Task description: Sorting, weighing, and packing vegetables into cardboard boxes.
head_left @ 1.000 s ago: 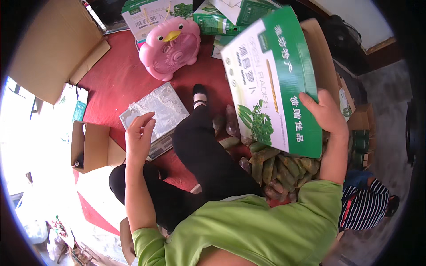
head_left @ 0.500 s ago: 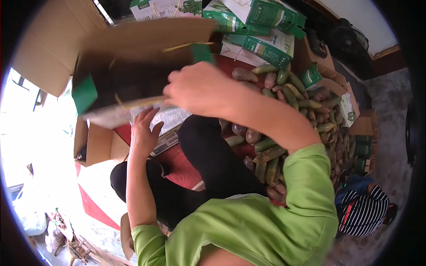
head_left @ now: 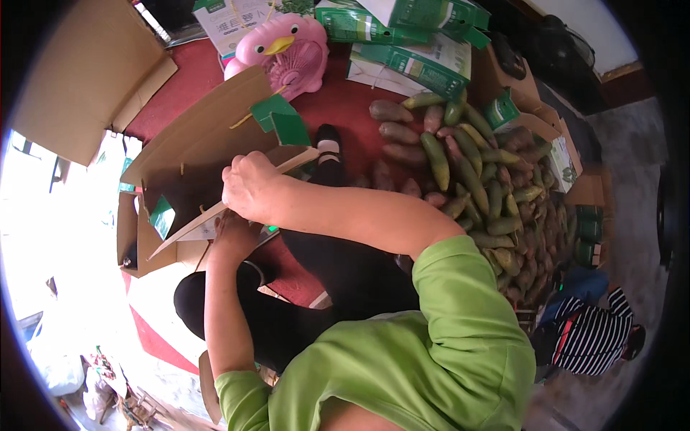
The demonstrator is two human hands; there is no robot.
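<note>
An open cardboard box (head_left: 183, 164) with green corner flaps and thin yellow cords stands tilted in front of me, on the left. My right hand (head_left: 251, 188) is closed over the top edge of its near panel, knuckles upward. Just below, against the outer side of that panel, is my left hand (head_left: 236, 233); its fingers are partly hidden by the box. What lies under the box is mostly out of sight.
Behind the box stands a pink animal-shaped fan (head_left: 298, 54). White-and-green cartons (head_left: 424, 61) are stacked at the back. To the right lies a large pile of green and reddish radish-like roots (head_left: 467, 165). A person in a striped top (head_left: 589, 337) is at the far right.
The box has come down and nearer, its near panel tilting, and now covers the silver tray and scale. The pink fan behind it has come into view. My right hand has moved left and lower.
</note>
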